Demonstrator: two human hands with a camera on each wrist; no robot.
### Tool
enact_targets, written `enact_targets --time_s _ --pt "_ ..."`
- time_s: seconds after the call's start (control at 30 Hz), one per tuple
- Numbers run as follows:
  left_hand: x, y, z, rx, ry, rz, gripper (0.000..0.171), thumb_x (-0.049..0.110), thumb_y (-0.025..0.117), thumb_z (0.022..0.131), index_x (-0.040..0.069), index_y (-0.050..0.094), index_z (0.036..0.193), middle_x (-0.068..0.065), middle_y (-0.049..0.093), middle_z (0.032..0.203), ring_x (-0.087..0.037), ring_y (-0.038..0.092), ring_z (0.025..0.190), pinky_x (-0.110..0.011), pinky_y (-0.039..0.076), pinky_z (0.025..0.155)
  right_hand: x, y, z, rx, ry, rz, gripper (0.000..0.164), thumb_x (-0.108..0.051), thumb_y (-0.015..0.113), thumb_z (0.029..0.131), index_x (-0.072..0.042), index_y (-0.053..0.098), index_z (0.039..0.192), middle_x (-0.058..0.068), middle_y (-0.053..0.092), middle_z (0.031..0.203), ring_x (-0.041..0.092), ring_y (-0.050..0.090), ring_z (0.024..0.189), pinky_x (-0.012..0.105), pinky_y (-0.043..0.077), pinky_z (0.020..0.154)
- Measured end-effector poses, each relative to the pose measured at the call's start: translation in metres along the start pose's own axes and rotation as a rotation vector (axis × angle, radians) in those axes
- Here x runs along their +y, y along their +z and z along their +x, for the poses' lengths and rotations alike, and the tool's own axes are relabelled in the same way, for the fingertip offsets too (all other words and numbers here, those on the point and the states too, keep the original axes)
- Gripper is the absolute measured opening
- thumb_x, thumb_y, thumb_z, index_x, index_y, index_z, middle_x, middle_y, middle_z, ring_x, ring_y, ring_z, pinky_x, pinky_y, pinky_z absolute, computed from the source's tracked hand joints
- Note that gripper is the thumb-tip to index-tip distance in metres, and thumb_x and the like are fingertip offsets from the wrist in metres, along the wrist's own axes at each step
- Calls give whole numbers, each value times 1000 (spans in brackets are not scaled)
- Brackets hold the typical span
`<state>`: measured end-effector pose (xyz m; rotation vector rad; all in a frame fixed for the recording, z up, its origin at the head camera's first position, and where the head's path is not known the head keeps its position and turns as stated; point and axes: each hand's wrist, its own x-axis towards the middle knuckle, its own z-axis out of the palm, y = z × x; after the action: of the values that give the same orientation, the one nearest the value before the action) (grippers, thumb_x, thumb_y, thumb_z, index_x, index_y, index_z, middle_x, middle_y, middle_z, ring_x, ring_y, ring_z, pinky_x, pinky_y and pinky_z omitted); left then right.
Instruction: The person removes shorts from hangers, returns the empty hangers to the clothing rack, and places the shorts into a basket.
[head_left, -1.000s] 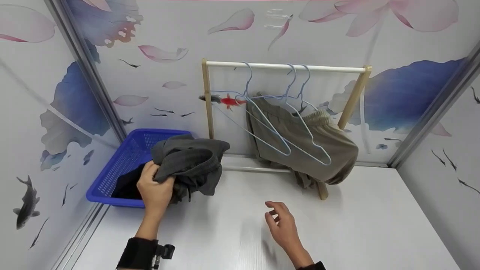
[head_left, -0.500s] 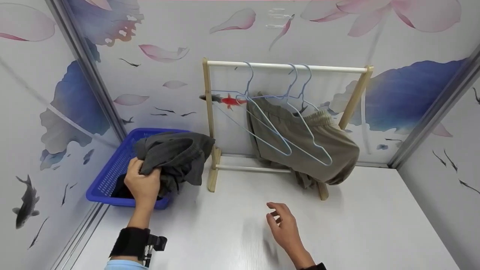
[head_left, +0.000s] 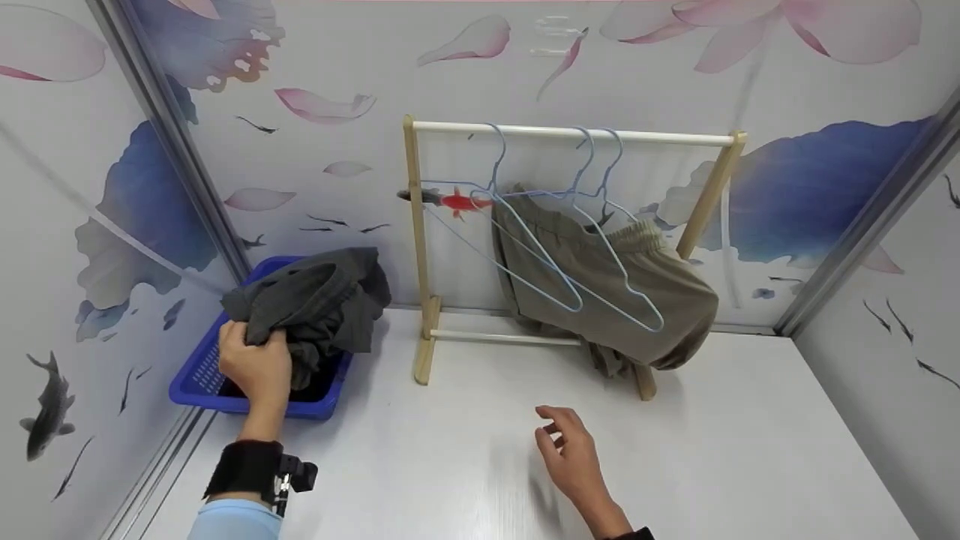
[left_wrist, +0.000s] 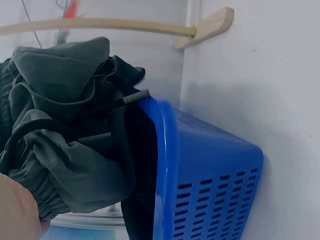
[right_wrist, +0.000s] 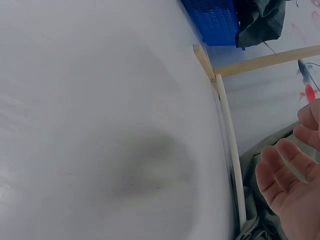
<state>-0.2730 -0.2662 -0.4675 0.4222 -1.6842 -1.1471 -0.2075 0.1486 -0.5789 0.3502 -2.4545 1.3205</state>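
Observation:
My left hand (head_left: 256, 367) grips a bunched dark grey pair of shorts (head_left: 315, 292) over the blue plastic basket (head_left: 217, 403). In the left wrist view the shorts (left_wrist: 75, 165) show a gathered waistband and a drawstring with a metal tip, beside the basket's rim (left_wrist: 167, 145). Darker cloth lies inside the basket, partly hidden by the shorts. My right hand (head_left: 574, 457) hovers over the white table with its fingers loosely bent, holding nothing. The right wrist view shows that hand (right_wrist: 295, 185) with its fingers apart.
A wooden rack with a white rail (head_left: 540, 131) stands at the back. Several light blue hangers (head_left: 536, 244) hang from it, and khaki shorts (head_left: 622, 285) hang at its right half. The white table (head_left: 465, 450) spreads in front; patterned walls close the sides and back.
My left hand has moved left with the grey shorts, from beside the rack's left post to over the basket. The right hand has barely moved.

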Motion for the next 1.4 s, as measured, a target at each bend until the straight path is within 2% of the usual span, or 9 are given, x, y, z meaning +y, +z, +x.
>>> enact_targets --time_s 0.1,0.23,0.37,0.5,0.67,0.8,1.0,1.17,1.4 --pt "-2 0 5 32 -21 24 26 -7 70 82 0 48 69 -20 60 96 -32 54 89 -24 33 81 0 0 0 -9 3 -7 29 3 63 97 -4 68 125 11 67 118 20 68 93 27 55 71" --pt "-6 0 9 49 -38 49 23 -11 66 80 -2 46 72 -21 53 95 -38 49 89 -37 36 86 0 -1 1 -9 1 -12 28 3 64 97 -3 68 124 11 67 118 21 68 93 27 55 71" --pt "-11 1 10 23 -59 78 14 -13 63 84 -9 54 94 -26 51 112 -41 50 106 -47 39 97 0 0 2 -8 7 -11 29 3 64 97 -3 69 124 11 67 118 20 68 93 27 55 71" --pt "-17 3 7 -50 -74 146 34 -13 62 88 -7 53 121 -29 46 129 -45 45 123 -55 39 106 0 0 1 -6 11 -14 28 3 65 96 -4 69 124 11 67 118 20 69 93 27 55 72" --pt "-22 5 1 -190 -48 292 61 -17 60 87 2 48 143 -30 36 139 -50 35 131 -61 37 108 1 -1 0 -11 20 -14 29 3 64 96 -3 69 124 11 67 117 19 68 93 27 55 71" --pt "-26 8 -2 -329 -22 480 79 -16 61 87 11 36 157 -36 24 148 -56 30 132 -66 34 106 2 -1 0 -8 18 -12 28 3 65 96 -1 69 124 11 67 117 19 68 92 27 55 71" --pt "-29 12 -3 -588 -7 760 84 -6 59 97 18 15 165 -43 7 157 -65 18 140 -75 23 108 3 -3 -1 -1 -11 -8 29 4 65 96 -1 68 124 12 67 118 19 68 91 29 56 69" --pt "-28 14 -3 -766 27 844 71 -4 45 105 13 14 166 -45 2 159 -65 9 145 -78 16 110 3 -3 -2 1 -19 -10 29 5 65 96 -2 69 124 12 67 117 20 69 91 27 55 69" --pt "-33 18 -4 -984 54 877 74 15 52 105 8 11 166 -45 -2 160 -66 0 146 -83 7 109 3 -2 -2 -6 -12 -18 27 2 65 96 -2 69 123 12 67 117 19 68 91 28 56 69"
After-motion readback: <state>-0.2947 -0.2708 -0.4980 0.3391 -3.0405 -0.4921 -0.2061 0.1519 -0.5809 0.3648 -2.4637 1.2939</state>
